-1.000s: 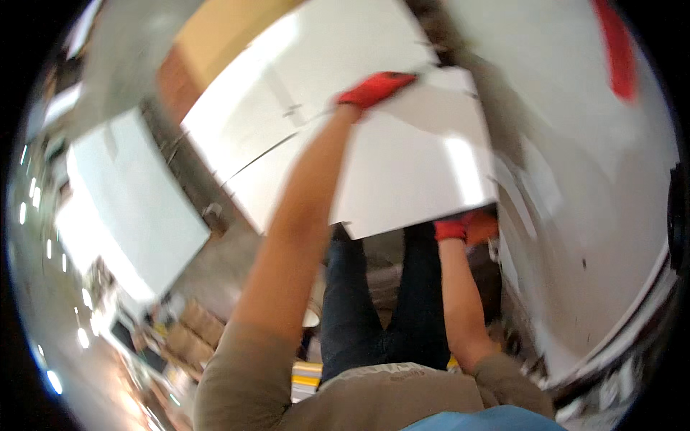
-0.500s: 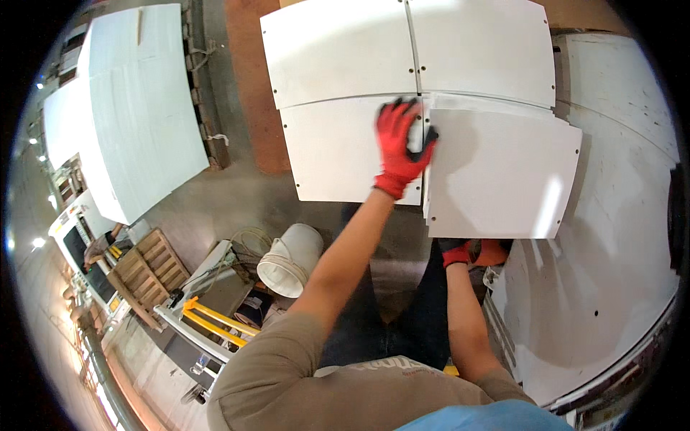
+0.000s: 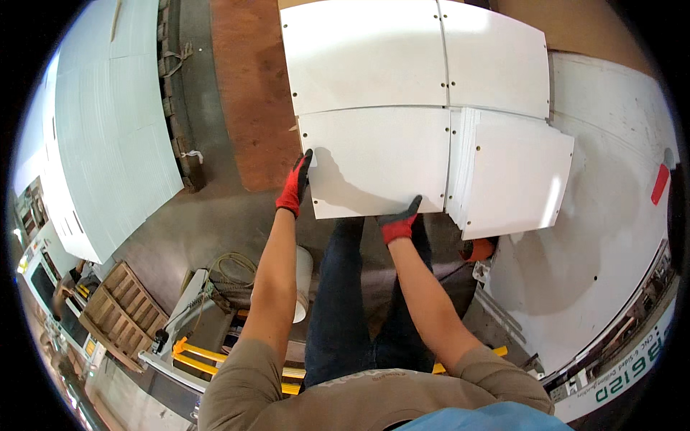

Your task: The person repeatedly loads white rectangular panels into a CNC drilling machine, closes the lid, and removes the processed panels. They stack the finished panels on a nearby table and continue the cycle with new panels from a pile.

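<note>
A white rectangular panel (image 3: 381,158) with small dark holes near its corners lies at the front left of a group of such panels. My left hand (image 3: 293,185), in a red and black glove, is closed on its left edge. At the front edge, near the right corner, my right hand (image 3: 400,221) in a matching glove grips it with the thumb on top and the fingers hidden underneath. To the right, a skewed stack of similar white panels (image 3: 521,176) fans out, its top piece turned slightly.
Two more white panels, a left one (image 3: 363,54) and a right one (image 3: 496,61), lie behind. A large white machine surface (image 3: 575,287) runs along my right. Pale stacked boards (image 3: 115,136) stand at left. A white bucket (image 3: 305,269) and a wooden pallet (image 3: 123,316) sit lower left.
My left hand has moved from the panels' middle to the left panel's left edge. My right hand has left the right stack for the left panel's front edge. The right stack's top panels have shifted.
</note>
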`<state>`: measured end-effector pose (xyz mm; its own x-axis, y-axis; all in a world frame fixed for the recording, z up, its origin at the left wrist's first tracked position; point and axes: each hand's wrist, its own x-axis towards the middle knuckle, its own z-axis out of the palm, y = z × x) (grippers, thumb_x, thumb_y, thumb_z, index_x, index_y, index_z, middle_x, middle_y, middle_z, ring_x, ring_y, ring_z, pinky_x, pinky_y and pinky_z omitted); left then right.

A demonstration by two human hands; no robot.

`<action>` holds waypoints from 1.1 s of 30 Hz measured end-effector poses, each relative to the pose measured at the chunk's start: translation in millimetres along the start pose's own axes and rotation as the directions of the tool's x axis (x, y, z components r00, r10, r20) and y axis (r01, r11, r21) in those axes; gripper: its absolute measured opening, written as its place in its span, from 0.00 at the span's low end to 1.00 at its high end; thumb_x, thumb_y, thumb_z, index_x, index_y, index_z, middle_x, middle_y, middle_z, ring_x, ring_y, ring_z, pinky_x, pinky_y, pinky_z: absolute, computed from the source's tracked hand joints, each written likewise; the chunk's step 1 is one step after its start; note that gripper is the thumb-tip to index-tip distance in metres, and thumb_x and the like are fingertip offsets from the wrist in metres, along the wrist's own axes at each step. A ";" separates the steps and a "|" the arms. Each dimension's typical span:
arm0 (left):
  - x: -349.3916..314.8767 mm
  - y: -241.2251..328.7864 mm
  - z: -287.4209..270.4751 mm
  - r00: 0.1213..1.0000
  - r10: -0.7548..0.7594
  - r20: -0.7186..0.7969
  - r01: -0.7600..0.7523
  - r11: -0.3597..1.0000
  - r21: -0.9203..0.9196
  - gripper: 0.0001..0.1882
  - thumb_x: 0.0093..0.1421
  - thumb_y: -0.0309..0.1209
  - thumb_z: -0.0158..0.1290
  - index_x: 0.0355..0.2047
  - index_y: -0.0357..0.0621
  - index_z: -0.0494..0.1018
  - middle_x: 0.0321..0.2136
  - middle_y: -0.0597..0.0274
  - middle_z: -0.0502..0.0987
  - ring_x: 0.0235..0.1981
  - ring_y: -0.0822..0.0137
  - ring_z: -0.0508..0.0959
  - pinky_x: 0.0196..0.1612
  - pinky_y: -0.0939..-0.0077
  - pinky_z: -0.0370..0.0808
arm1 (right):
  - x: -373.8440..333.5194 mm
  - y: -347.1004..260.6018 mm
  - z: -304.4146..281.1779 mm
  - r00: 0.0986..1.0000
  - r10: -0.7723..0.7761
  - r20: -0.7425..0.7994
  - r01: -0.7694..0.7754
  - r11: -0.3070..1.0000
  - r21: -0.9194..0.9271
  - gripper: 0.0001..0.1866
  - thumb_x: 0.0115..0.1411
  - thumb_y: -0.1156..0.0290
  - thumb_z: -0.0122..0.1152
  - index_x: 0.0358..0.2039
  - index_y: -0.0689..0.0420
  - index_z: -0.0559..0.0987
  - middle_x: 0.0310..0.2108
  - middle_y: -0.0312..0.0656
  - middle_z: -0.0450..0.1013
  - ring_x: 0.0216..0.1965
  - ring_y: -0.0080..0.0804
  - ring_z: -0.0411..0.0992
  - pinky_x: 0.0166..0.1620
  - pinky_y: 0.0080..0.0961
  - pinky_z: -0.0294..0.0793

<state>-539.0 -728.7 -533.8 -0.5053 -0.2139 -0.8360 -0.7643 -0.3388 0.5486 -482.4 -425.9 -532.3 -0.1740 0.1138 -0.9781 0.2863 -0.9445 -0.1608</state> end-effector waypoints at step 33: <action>-10.6 117.1 415.4 0.732 0.298 0.613 -0.560 0.774 0.293 0.17 0.64 0.34 0.65 0.52 0.45 0.82 0.33 0.75 0.81 0.22 0.82 0.68 0.25 0.83 0.64 | -77.6 -203.8 -31.1 0.866 -0.444 0.230 0.429 0.896 0.115 0.38 0.71 0.38 0.54 0.70 0.53 0.66 0.64 0.43 0.70 0.62 0.40 0.72 0.65 0.42 0.73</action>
<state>-789.5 -385.6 -457.5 -0.8429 0.3040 -0.4440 -0.4263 0.1263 0.8957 -497.9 -232.6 -427.7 -0.4940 0.4470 -0.7457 0.0738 -0.8331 -0.5482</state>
